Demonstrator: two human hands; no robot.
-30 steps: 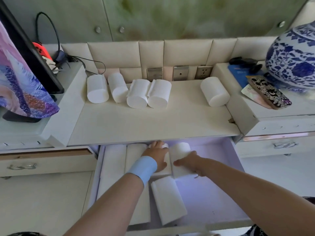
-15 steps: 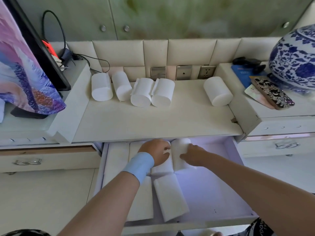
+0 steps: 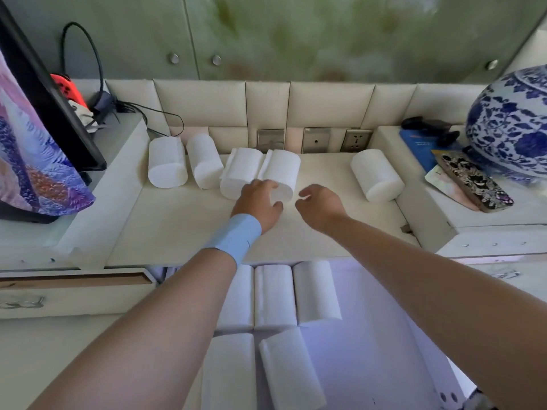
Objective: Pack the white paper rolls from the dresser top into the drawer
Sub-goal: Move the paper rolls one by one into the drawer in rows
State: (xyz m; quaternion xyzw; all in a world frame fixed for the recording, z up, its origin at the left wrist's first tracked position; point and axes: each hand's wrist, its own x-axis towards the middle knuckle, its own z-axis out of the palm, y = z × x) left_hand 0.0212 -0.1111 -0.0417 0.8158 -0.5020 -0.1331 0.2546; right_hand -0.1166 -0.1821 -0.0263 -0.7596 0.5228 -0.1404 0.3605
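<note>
Reaching over the smooth cream dresser top, we see five soft white paper rolls lying on their sides there. Our left hand touches the fourth roll, fingers spread, nothing gripped; our right hand hovers loosely curled, empty. The open drawer holds several rolls packed side by side
</note>
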